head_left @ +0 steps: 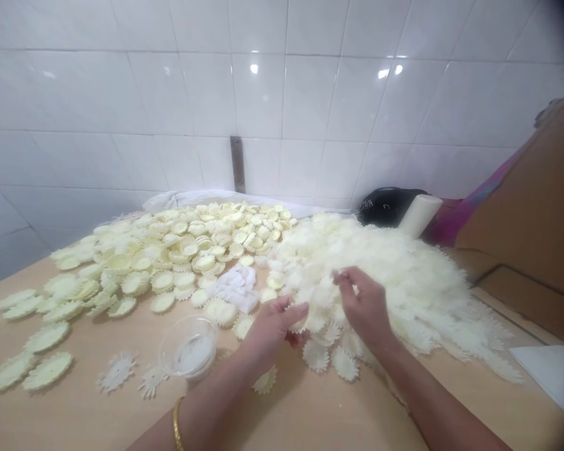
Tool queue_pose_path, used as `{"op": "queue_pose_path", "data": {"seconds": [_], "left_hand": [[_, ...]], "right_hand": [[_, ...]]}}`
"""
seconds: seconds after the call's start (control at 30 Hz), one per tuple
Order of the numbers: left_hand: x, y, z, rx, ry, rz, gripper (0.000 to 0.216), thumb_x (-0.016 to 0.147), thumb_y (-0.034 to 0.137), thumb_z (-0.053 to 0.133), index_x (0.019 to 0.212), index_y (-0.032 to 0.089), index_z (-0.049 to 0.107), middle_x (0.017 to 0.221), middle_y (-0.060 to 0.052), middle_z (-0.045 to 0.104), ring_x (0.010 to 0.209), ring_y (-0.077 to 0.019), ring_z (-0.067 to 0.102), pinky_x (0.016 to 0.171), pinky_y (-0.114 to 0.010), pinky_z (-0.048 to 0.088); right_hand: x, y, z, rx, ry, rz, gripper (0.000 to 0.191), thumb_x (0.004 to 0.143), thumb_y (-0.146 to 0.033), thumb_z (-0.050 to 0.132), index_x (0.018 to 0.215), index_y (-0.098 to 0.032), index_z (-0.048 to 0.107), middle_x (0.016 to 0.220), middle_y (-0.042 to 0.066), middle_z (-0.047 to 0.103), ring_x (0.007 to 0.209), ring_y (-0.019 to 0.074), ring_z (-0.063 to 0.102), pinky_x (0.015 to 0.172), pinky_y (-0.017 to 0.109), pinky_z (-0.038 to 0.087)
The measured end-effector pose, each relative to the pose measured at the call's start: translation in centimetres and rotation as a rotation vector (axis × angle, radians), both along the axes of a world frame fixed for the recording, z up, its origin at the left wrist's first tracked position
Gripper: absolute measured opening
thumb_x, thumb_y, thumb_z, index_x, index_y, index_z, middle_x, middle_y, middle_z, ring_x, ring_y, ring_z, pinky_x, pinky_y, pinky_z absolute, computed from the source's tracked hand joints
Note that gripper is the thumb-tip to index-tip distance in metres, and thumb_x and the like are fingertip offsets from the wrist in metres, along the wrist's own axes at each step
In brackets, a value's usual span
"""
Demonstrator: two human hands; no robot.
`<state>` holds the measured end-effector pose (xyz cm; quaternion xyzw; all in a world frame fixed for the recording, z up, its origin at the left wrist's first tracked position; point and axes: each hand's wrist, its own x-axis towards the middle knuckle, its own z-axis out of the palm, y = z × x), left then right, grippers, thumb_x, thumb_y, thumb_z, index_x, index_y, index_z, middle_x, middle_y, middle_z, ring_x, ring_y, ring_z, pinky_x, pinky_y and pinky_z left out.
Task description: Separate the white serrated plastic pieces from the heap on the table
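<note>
My left hand (275, 322), with a gold bangle on its wrist, is closed with the thumb on top around a pale yellow toothed disc (301, 324), mostly hidden by the fingers. To its right and slightly higher, my right hand (366, 307) is pinched, thumb against fingertips. Whatever the pinch holds is too small or blurred to make out. Behind and beside the right hand spreads a heap of thin, whitish toothed discs (413, 282). On the left lies a pile of thicker yellowish toothed discs (169, 250), many in stacks.
A clear round tub (190, 347) with white contents stands left of my left forearm. Near it lie two loose cut-outs (117, 371). A crumpled white cloth (235, 288) sits between the heaps. Behind are a black bag (388, 203) and white roll (419, 216); a cardboard box (531, 232) stands right.
</note>
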<state>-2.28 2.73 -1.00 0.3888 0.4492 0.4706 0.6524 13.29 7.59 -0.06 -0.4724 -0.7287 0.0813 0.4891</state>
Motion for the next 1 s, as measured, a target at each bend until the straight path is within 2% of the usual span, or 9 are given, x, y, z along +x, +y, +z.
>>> {"op": "queue_pose_path", "data": {"seconds": [0.17, 0.27, 0.4, 0.53, 0.63, 0.77, 0.87, 0.93, 1.0], "left_hand": [[-0.1, 0.3, -0.5, -0.024, -0.017, 0.01, 0.026, 0.069, 0.039, 0.06, 0.076, 0.015, 0.051, 0.054, -0.002, 0.057, 0.042, -0.008, 0.049, 0.042, -0.019, 0.035], [-0.2, 0.4, -0.7, -0.051, -0.029, 0.029, 0.023, 0.067, 0.032, 0.063, 0.078, 0.015, 0.052, 0.053, 0.0, 0.056, 0.041, -0.0065, 0.046, 0.041, -0.018, 0.034], [-0.3, 0.5, -1.0, -0.014, 0.033, 0.042, 0.026, 0.066, 0.036, 0.063, 0.065, 0.016, 0.047, 0.047, 0.002, 0.052, 0.036, -0.0049, 0.04, 0.038, -0.017, 0.029], [-0.3, 0.5, -1.0, 0.018, 0.093, 0.073, 0.029, 0.066, 0.041, 0.061, 0.065, 0.016, 0.046, 0.042, 0.004, 0.046, 0.034, -0.0037, 0.034, 0.035, -0.016, 0.023], [-0.2, 0.3, -0.7, 0.015, 0.113, 0.111, 0.032, 0.063, 0.043, 0.064, 0.068, 0.017, 0.047, 0.043, 0.006, 0.042, 0.035, -0.0037, 0.033, 0.035, -0.016, 0.021], [0.1, 0.1, -0.3, -0.04, 0.12, 0.179, 0.041, 0.055, 0.048, 0.068, 0.062, 0.018, 0.041, 0.046, 0.007, 0.036, 0.035, -0.0039, 0.034, 0.034, -0.016, 0.017], [0.3, 0.0, -0.2, -0.062, 0.134, 0.197, 0.043, 0.053, 0.051, 0.067, 0.063, 0.018, 0.042, 0.049, 0.006, 0.04, 0.035, -0.0038, 0.035, 0.034, -0.017, 0.016], [0.4, -0.1, -0.2, -0.059, 0.127, 0.196, 0.042, 0.053, 0.051, 0.067, 0.063, 0.017, 0.045, 0.051, 0.005, 0.042, 0.035, -0.0036, 0.035, 0.034, -0.018, 0.016], [0.4, -0.2, -0.3, -0.04, 0.111, 0.196, 0.041, 0.053, 0.051, 0.068, 0.062, 0.016, 0.048, 0.048, 0.006, 0.039, 0.034, -0.0029, 0.031, 0.034, -0.018, 0.017]], "right_hand": [[1.1, 1.5, -0.8, 0.205, -0.444, -0.279, 0.022, 0.076, -0.012, 0.046, 0.092, -0.015, 0.06, 0.093, 0.01, 0.058, 0.087, 0.0241, 0.045, 0.07, 0.035, 0.032], [1.2, 1.5, -0.9, 0.242, -0.485, -0.337, 0.024, 0.076, -0.011, 0.045, 0.095, -0.014, 0.06, 0.097, 0.01, 0.057, 0.088, 0.024, 0.044, 0.07, 0.034, 0.032], [1.2, 1.4, -0.9, 0.211, -0.509, -0.359, 0.026, 0.078, -0.012, 0.043, 0.098, -0.013, 0.059, 0.096, 0.01, 0.057, 0.089, 0.0248, 0.043, 0.07, 0.036, 0.032], [1.3, 1.6, -1.0, 0.062, -0.494, -0.267, 0.041, 0.076, -0.021, 0.048, 0.116, -0.012, 0.047, 0.096, 0.011, 0.055, 0.086, 0.0254, 0.046, 0.07, 0.038, 0.035], [1.3, 1.7, -1.0, 0.058, -0.358, -0.182, 0.054, 0.074, -0.022, 0.051, 0.126, -0.014, 0.036, 0.103, 0.012, 0.051, 0.092, 0.0251, 0.046, 0.073, 0.039, 0.038], [1.2, 1.5, -0.6, 0.204, -0.214, -0.084, 0.028, 0.075, -0.018, 0.048, 0.102, -0.017, 0.054, 0.099, 0.01, 0.052, 0.093, 0.0233, 0.049, 0.075, 0.037, 0.04], [0.6, 0.7, -0.3, 0.266, -0.091, -0.01, 0.01, 0.078, -0.02, 0.048, 0.08, -0.018, 0.058, 0.088, 0.008, 0.054, 0.086, 0.0213, 0.051, 0.075, 0.037, 0.041], [-0.2, -0.2, 0.0, 0.197, -0.007, 0.11, 0.01, 0.079, -0.022, 0.048, 0.075, -0.018, 0.057, 0.081, 0.006, 0.056, 0.081, 0.0194, 0.052, 0.073, 0.034, 0.042], [-1.1, -1.2, 0.2, 0.006, 0.021, 0.291, 0.009, 0.078, -0.025, 0.051, 0.076, -0.018, 0.056, 0.077, 0.004, 0.058, 0.077, 0.0177, 0.053, 0.069, 0.031, 0.043]]}}
